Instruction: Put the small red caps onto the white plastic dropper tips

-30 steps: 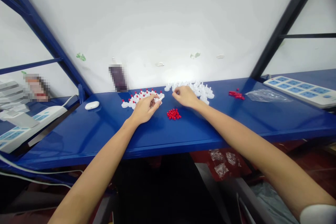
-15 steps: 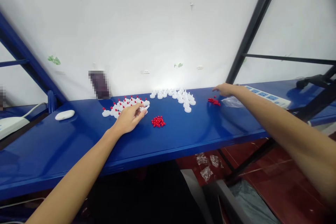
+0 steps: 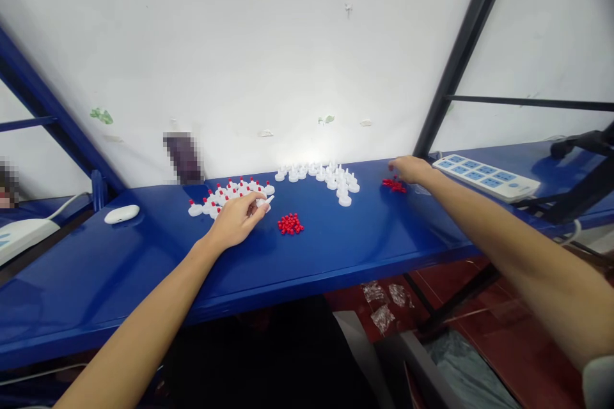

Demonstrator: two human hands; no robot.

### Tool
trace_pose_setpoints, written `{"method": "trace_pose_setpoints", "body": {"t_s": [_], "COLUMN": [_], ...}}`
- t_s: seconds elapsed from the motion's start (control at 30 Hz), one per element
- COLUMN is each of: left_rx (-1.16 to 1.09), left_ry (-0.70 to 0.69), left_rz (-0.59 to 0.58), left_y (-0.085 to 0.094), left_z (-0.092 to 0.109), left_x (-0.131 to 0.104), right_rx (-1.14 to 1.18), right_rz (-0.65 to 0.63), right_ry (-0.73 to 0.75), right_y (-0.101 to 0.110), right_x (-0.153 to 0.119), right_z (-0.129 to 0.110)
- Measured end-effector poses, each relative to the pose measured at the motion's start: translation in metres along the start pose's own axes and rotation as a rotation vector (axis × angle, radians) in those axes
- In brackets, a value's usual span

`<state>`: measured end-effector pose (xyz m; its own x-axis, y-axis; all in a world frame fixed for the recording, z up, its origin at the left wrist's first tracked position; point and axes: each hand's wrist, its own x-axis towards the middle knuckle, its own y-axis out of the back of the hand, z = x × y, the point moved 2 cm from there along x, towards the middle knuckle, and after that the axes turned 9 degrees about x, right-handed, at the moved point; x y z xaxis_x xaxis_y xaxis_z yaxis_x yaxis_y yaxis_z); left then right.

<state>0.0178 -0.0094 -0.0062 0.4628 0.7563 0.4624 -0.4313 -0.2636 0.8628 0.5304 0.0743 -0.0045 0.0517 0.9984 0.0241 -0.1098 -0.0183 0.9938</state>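
Note:
My left hand (image 3: 235, 220) pinches a white pointed nozzle cap (image 3: 265, 202) between thumb and fingers, its spout tilted up to the right. Behind that hand stand several white nozzle caps with red tips (image 3: 233, 190). A heap of small red tip caps (image 3: 290, 224) lies just right of my left hand. My right hand (image 3: 411, 169) is stretched out to the far right, fingers bent down together at the back of a second pile of red tip caps (image 3: 394, 185). Its fingertips are too small to show what is between them. Several bare white nozzle caps (image 3: 332, 176) stand between my hands.
A white power strip (image 3: 484, 177) lies right of my right forearm, near the dark rack post (image 3: 460, 51). On the left are a white earbud case (image 3: 121, 214) and a blurred dark upright object (image 3: 185, 158) against the wall. The blue table's front edge (image 3: 307, 281) runs below.
My right hand's fingers have bent down toward the red pile, and the clear plastic bag beside it is now mostly hidden. My left hand keeps its hold on the nozzle cap. The view shifts slightly.

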Motion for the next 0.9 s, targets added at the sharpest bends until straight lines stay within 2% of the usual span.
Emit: {"method": "trace_pose_setpoints", "body": {"t_s": [0.2, 0.33, 0.47, 0.6, 0.73, 0.83, 0.9], "left_rx": [-0.001, -0.016, -0.022, -0.020, -0.026, -0.051, -0.088], "left_ry": [-0.022, -0.017, -0.004, -0.006, -0.021, -0.025, -0.021], "left_rz": [0.024, 0.011, 0.012, 0.015, 0.022, 0.017, 0.004], "left_y": [-0.002, -0.001, 0.000, -0.001, -0.001, -0.003, -0.005], "left_z": [0.000, 0.002, 0.002, 0.001, 0.001, 0.001, 0.000], "left_x": [0.001, 0.001, 0.000, 0.000, 0.000, 0.000, 0.000], "right_rx": [-0.001, 0.013, 0.015, 0.020, 0.030, 0.091, 0.303], "right_rz": [0.001, 0.017, -0.021, -0.051, -0.022, 0.100, 0.331], "right_ry": [-0.030, -0.027, -0.016, 0.011, 0.011, 0.018, 0.056], "right_y": [-0.006, -0.001, 0.002, 0.001, 0.006, 0.022, 0.039], "right_x": [0.005, 0.013, 0.020, 0.021, 0.019, 0.017, 0.008], "right_z": [-0.003, -0.008, -0.016, -0.020, -0.021, -0.037, -0.063]}}
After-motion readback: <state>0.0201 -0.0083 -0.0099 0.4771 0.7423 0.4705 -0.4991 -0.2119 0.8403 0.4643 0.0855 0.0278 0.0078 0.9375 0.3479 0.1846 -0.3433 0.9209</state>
